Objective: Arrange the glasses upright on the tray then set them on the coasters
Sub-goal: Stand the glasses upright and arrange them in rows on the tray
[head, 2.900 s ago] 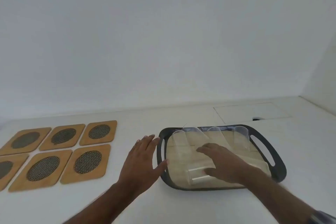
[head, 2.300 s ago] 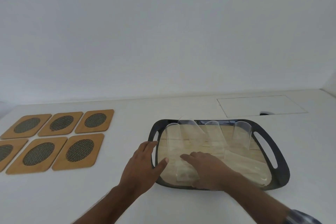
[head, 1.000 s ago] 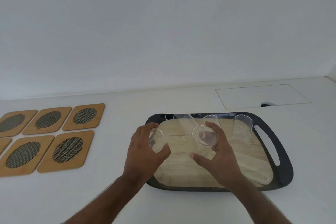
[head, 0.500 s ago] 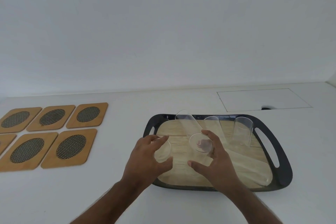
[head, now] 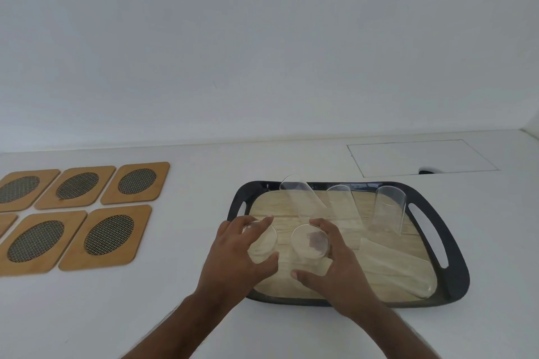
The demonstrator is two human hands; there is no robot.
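Note:
A black tray (head: pixel 455 245) with a wood-look floor sits right of centre on the white table. My left hand (head: pixel 233 259) is wrapped around a clear glass (head: pixel 262 237) standing upright at the tray's left. My right hand (head: pixel 335 268) grips a second upright glass (head: pixel 309 242) beside it. Three more clear glasses stand along the tray's far side: one tilted (head: pixel 300 198), one in the middle (head: pixel 341 201), one at the right (head: pixel 389 210). Another glass (head: pixel 405 271) lies on its side at the tray's near right. Several wooden coasters (head: pixel 108 234) with dark mesh ovals lie at the left.
A rectangular inset panel (head: pixel 420 157) with a small dark notch is in the tabletop behind the tray. A plain white wall runs along the table's far edge. Bare tabletop separates the coasters from the tray.
Both hands went from resting at the tray to each gripping a glass. The two held glasses have come lower, side by side, over the tray's left part.

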